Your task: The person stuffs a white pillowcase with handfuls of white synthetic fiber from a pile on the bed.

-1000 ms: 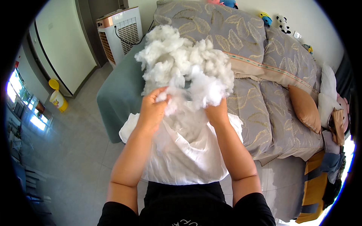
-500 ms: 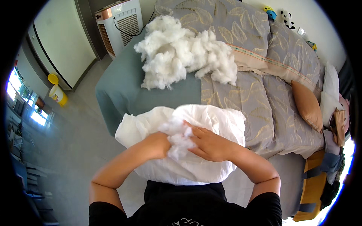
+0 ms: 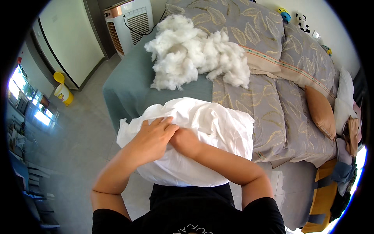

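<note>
A puffed-out white pillow cover (image 3: 218, 124) lies across my front, above my lap. My left hand (image 3: 156, 136) rests on its left part, fingers stretched out and somewhat apart, close to a fold or edge of the cloth. Against it is my right hand (image 3: 186, 142), bent inward at the wrist. Its fingers are hidden under my left hand and the cloth, so whether they hold anything does not show. A large heap of fluffy white fiber stuffing (image 3: 194, 54) sits beyond the cover on the sofa.
The sofa (image 3: 269, 113) has a grey leaf-patterned cover and a teal cloth (image 3: 128, 84) at its left end. A brown cushion (image 3: 320, 112) leans at the right. An air cooler (image 3: 134, 23) stands behind; a yellow-and-white bin (image 3: 63, 93) is on the floor at left.
The white tuft between my hands is out of sight now. My right hand has moved left, its fingers now hidden; my left hand has moved slightly up and its fingers have stretched out.
</note>
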{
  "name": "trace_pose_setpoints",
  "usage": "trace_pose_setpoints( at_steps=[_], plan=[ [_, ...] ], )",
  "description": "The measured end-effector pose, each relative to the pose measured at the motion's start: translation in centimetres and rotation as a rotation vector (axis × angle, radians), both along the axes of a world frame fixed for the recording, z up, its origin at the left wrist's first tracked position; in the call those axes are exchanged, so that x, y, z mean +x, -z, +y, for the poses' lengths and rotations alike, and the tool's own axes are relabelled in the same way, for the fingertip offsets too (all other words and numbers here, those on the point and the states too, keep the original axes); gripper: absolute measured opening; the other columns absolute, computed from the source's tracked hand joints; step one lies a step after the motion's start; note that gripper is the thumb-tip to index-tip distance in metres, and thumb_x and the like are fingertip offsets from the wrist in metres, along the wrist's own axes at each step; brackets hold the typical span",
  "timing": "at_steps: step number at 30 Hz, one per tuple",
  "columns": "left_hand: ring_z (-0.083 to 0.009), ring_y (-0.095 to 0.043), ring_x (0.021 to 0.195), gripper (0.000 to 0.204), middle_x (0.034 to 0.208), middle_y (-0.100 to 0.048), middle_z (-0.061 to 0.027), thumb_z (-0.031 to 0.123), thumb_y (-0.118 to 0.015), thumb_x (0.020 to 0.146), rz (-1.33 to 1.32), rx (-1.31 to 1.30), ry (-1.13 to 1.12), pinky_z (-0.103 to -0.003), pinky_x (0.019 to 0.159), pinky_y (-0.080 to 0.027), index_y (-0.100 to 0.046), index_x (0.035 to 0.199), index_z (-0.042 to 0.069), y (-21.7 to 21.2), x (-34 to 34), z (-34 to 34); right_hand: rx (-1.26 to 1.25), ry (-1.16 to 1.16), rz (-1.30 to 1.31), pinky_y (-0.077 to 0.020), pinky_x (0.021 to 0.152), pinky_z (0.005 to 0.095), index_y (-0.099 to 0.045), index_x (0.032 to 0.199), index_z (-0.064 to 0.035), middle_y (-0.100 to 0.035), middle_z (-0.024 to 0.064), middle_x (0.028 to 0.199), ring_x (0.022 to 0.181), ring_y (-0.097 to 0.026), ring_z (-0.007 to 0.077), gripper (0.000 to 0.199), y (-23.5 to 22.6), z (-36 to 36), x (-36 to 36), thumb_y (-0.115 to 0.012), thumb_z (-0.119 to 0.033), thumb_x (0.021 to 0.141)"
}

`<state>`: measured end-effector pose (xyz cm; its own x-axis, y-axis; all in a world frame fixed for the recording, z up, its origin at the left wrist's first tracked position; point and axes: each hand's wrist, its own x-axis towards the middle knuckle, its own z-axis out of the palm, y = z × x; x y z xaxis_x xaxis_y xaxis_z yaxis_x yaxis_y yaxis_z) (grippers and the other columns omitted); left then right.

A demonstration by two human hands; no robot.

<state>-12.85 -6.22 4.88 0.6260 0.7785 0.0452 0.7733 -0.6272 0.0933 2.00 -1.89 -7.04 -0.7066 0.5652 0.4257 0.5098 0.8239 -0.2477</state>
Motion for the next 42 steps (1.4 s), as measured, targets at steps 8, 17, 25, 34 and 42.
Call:
trace_pose_setpoints(
  at_steps=[8,17,25,34,42],
  plan=[
    [-0.0360,-0.046,0.112,0.061,0.126,-0.045,-0.0173,0.028,-0.063,0.079,-0.161,0.027,-0.078,-0.050,0.085,-0.040,-0.039,0.134,0.017,6.8,1.1,0.9,-0.305,0.214,-0.008,-0.0461,0.085,0.0408,-0.039,0.128,-0.0032,-0.040,0.0193,0.130,0.110,-0.050,0.0324,0.072,-2.5,0.1,4.4,-0.068,-0.035,0.071],
    [-0.0272,-0.061,0.090,0.023,0.093,-0.065,-0.0095,0.024,-0.055,0.078,0.496,-0.251,-0.326,-0.043,0.075,-0.046,-0.070,0.092,0.015,8.7,-1.9,2.7,-0.231,0.156,-0.352,-0.0419,0.090,0.0440,-0.037,0.133,-0.0054,-0.039,0.0225,0.132,0.107,-0.052,0.0352,0.079,-5.5,-3.5,3.4,-0.069,-0.043,0.071],
    [-0.0226,-0.063,0.082,0.013,0.087,-0.065,-0.0128,0.013,-0.062,0.063,0.028,0.297,-0.218,-0.033,0.058,-0.049,-0.066,0.073,0.006,1.0,0.2,0.3,0.207,0.289,-0.305,-0.0447,0.060,0.0360,-0.054,0.118,-0.0100,-0.052,0.0197,0.121,0.055,-0.058,0.0186,0.074,-6.2,-1.8,3.4,-0.070,-0.054,0.060],
    [-0.0302,-0.059,0.088,0.016,0.090,-0.061,-0.0126,0.009,-0.057,0.071,0.303,-0.291,-0.091,-0.040,0.072,-0.049,-0.062,0.085,0.003,10.0,-2.0,6.4,-0.150,0.271,-0.455,-0.0499,0.062,0.0384,-0.057,0.098,-0.0040,-0.056,0.0132,0.089,0.071,-0.063,0.0291,0.054,-5.6,0.2,3.4,-0.070,-0.046,0.067],
    [-0.0270,-0.060,0.083,0.012,0.087,-0.061,-0.0106,0.013,-0.062,0.073,-0.225,0.079,0.018,-0.036,0.068,-0.050,-0.060,0.083,0.006,-2.7,1.0,5.9,-0.177,0.314,-0.455,-0.0510,0.058,0.0365,-0.058,0.088,-0.0026,-0.057,0.0119,0.088,0.073,-0.063,0.0271,0.038,-7.8,3.9,4.2,-0.067,-0.037,0.072]
  ],
)
